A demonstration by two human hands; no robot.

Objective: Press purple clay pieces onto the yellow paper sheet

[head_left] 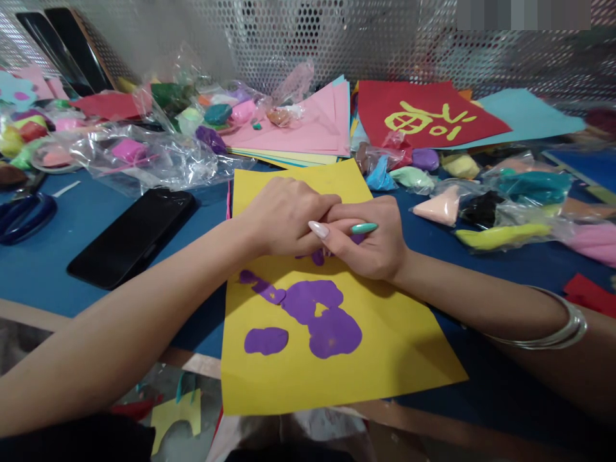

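Head view: left hand (289, 218) and right hand (373, 244) together over the purple clay (334, 333), and those long nails (364, 228) look risky!
Fingers curl and overlap; whether either hand grips anything, nobody can tell from here. Flattened purple shapes lie just nearer the body than the hands, with more scraps peeking from beneath the fingers. One stray nail could gouge that clay, and a dropped palm could smear it. Watch the yellow sheet (404, 359) beneath both hands, too: below the left hand, its near corner overhangs the table (33, 276), so a knock there could crease it or drag everything askew.
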